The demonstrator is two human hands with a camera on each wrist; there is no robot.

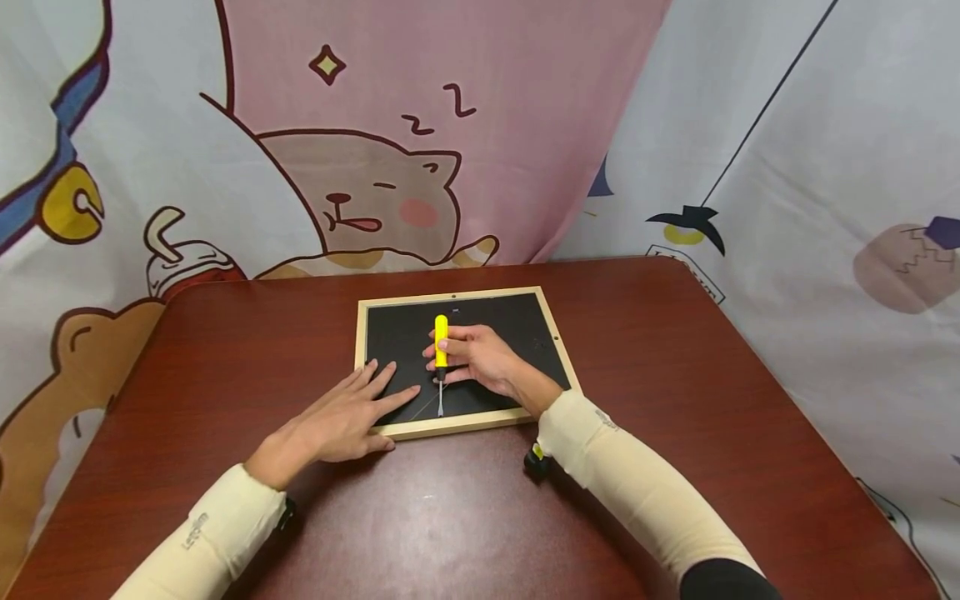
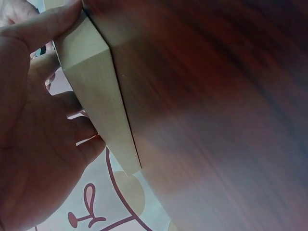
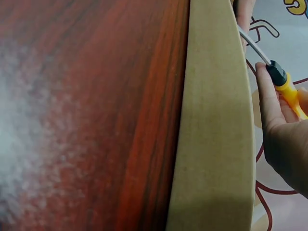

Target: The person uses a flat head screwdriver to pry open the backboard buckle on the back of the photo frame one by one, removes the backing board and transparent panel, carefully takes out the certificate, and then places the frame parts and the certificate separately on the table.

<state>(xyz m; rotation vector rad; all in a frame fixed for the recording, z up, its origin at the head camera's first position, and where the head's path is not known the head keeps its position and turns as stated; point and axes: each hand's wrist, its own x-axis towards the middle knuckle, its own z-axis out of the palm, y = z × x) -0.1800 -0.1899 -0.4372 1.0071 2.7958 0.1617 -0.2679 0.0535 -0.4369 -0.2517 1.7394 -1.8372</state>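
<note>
A yellow-handled screwdriver (image 1: 441, 342) is held in my right hand (image 1: 483, 358), its metal shaft pointing down toward the near part of a black panel (image 1: 502, 325). Around that panel runs a light wooden frame (image 1: 450, 429), lying flat on the table. My left hand (image 1: 345, 421) rests spread over the frame's near left corner, fingers reaching onto the panel and thumb against the near edge. In the left wrist view the thumb (image 2: 48, 24) touches the wooden side. The right wrist view shows the screwdriver's dark collar (image 3: 276, 73) by the fingers; its tip is hidden behind the frame.
The frame sits on a reddish-brown table (image 1: 645, 467). A printed curtain (image 1: 570, 100) hangs behind and beside the table. Under the right wrist a small black and yellow object (image 1: 536, 461) shows. A thin cable (image 1: 900, 521) runs along the right side.
</note>
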